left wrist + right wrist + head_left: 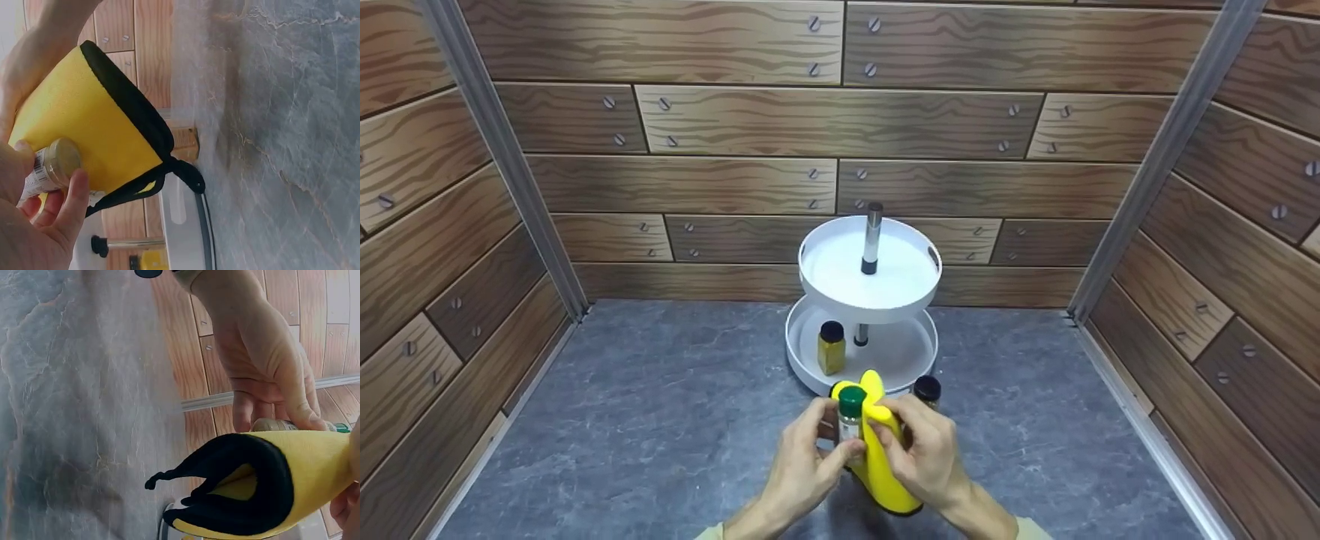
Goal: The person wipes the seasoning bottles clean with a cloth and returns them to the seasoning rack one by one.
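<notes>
Upright in the fingers of my left hand [802, 454] is a small clear spice jar [851, 405] with a green cap and a printed label. My right hand [926, 450] grips a yellow oven mitt [885, 472] with black trim, fingers at its upper part. Jar and mitt are side by side, the jar against the mitt's left side in the head view. The left wrist view shows the jar's round base [66, 157] and the mitt's black hanging loop [188, 175]. In the right wrist view, the mitt's open cuff [247, 481] faces the camera.
Behind the hands stands a white two-tier round tray [802, 274] with a central post. A square bottle of yellow contents [831, 352] with a black cap sits on its lower tier. A black-capped jar [928, 390] stands near the right hand. Wood-patterned walls [735, 120] surround the grey surface [660, 420].
</notes>
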A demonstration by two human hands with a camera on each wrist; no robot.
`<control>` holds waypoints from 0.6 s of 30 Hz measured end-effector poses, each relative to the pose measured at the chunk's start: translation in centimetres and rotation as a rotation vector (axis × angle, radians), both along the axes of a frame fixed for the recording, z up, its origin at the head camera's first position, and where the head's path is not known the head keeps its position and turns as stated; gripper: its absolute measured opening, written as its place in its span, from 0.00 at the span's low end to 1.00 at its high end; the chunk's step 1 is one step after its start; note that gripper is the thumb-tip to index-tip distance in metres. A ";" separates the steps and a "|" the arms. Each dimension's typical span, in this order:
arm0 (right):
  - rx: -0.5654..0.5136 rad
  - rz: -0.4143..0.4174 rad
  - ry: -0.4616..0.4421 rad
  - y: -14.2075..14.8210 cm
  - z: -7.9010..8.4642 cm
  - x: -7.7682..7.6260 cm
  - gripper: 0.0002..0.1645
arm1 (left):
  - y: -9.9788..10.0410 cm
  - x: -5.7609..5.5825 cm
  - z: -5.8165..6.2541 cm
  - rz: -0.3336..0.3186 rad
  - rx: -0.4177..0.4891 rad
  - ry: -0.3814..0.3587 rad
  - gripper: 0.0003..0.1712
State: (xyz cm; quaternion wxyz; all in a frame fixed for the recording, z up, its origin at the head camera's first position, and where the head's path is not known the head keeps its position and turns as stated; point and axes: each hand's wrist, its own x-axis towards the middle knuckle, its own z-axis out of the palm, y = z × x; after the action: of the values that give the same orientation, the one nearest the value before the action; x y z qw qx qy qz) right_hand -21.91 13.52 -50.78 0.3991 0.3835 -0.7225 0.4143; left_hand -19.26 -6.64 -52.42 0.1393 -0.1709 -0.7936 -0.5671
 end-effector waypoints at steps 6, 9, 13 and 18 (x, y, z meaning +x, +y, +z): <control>0.063 0.025 -0.021 0.3 -0.6 0.1 0.20 | -0.1 -0.3 0.4 0.006 0.047 0.002 0.23; 0.086 0.040 -0.046 0.4 -1.1 0.4 0.19 | -0.1 -0.5 0.6 0.017 0.072 -0.003 0.22; 0.140 0.059 -0.062 0.7 -1.8 0.7 0.19 | -0.2 -0.6 0.9 0.029 0.113 -0.017 0.20; 0.163 0.075 -0.054 0.7 -2.4 1.2 0.20 | -0.2 -0.3 0.8 0.040 0.125 -0.026 0.18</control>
State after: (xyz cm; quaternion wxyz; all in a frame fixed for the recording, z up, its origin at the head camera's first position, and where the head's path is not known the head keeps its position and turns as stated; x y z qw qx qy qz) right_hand -20.74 14.26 -53.17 0.3311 0.4300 -0.7496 0.3790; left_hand -19.60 -6.87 -51.58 0.1507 -0.1386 -0.7615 -0.6150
